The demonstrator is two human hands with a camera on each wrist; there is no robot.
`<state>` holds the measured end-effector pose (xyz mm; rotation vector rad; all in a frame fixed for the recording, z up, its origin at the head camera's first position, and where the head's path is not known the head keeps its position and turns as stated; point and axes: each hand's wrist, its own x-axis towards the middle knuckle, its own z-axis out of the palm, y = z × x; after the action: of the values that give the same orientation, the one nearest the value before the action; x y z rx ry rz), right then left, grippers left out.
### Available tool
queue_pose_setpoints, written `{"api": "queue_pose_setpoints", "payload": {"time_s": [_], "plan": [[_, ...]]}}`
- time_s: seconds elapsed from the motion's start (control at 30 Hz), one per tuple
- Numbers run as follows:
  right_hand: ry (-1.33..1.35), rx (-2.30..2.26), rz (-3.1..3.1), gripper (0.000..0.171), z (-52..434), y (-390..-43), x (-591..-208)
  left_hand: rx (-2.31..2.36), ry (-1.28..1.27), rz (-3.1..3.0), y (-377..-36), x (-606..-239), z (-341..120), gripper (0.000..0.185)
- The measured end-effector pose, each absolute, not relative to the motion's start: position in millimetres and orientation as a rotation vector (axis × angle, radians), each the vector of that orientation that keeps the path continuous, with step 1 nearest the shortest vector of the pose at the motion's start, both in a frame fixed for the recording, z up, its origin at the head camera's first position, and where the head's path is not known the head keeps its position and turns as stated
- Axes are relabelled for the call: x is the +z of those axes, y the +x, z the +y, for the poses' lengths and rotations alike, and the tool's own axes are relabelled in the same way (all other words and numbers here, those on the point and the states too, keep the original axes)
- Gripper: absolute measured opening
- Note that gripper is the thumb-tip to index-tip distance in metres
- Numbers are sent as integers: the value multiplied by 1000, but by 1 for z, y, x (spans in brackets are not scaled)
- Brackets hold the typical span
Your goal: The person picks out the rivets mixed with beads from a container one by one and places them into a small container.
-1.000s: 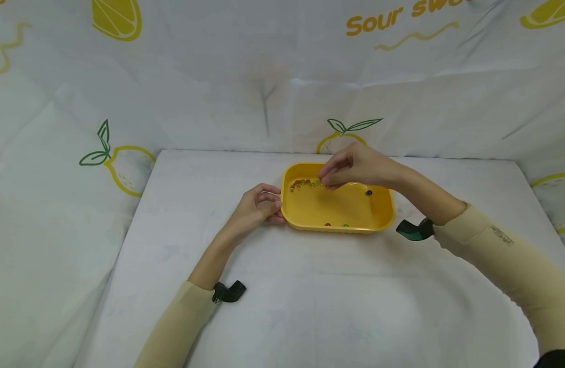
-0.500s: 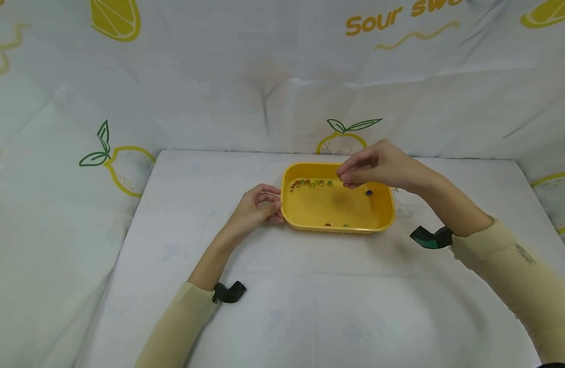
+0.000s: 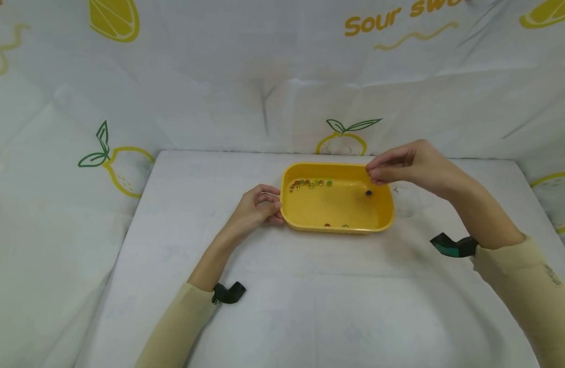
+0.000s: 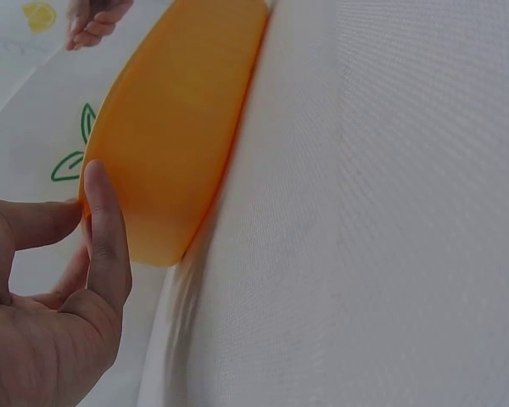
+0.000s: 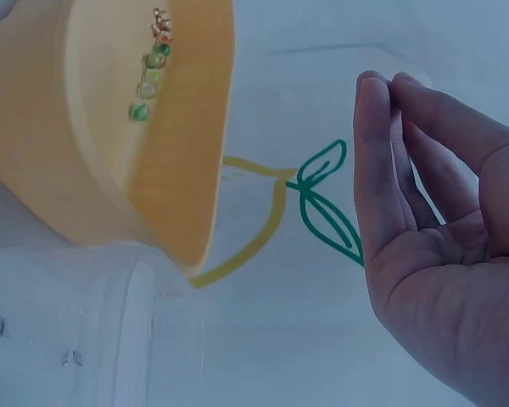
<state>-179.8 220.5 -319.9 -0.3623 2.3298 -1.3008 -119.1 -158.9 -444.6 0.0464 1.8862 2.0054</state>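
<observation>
A yellow plastic basin (image 3: 337,230) stands on the table. My left hand (image 3: 256,208) holds it at its left end, thumb and fingers at the rim, as the left wrist view also shows. My right hand (image 3: 417,166) is raised over the basin's back right corner. Its thumb and fingertips pinch a small reddish bead, mostly hidden by the fingers. Inside the basin, several small green, orange and gold beads (image 3: 311,184) lie along the back left. A dark blue bead (image 3: 368,192) sits at the right, and a red bead (image 3: 327,225) and a green bead (image 3: 345,226) lie near the front wall.
A clear, see-through container (image 5: 68,322) stands just right of the basin, with a few small pieces inside it. White cloth covers the table (image 3: 282,296), and a lemon-printed white curtain (image 3: 208,92) hangs behind.
My right hand has moved right, from above the bead row to the basin's back right corner, pinching a small bead. A green bead at the row's end came into sight. My left hand stays put.
</observation>
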Motion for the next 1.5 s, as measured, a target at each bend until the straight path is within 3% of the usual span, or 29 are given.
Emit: {"api": "queue_pose_setpoints", "payload": {"time_s": [0.7, 1.07, 1.3, 1.5], "plan": [[-78, -1227, 2457, 34, 296, -173, -347, 1997, 35, 1883, -117, -448, -161, 39], [-40, -1303, 2428, 27, 311, -173, -360, 2000, 38, 1880, -116, -446, -161, 36], [-3, -1333, 2427, 31, 320, -167, -363, 2004, 42, 1876, -117, -444, -160, 35], [10, -1374, 2426, 23, 324, -164, -367, 1999, 48, 1886, -119, -444, -160, 35]]}}
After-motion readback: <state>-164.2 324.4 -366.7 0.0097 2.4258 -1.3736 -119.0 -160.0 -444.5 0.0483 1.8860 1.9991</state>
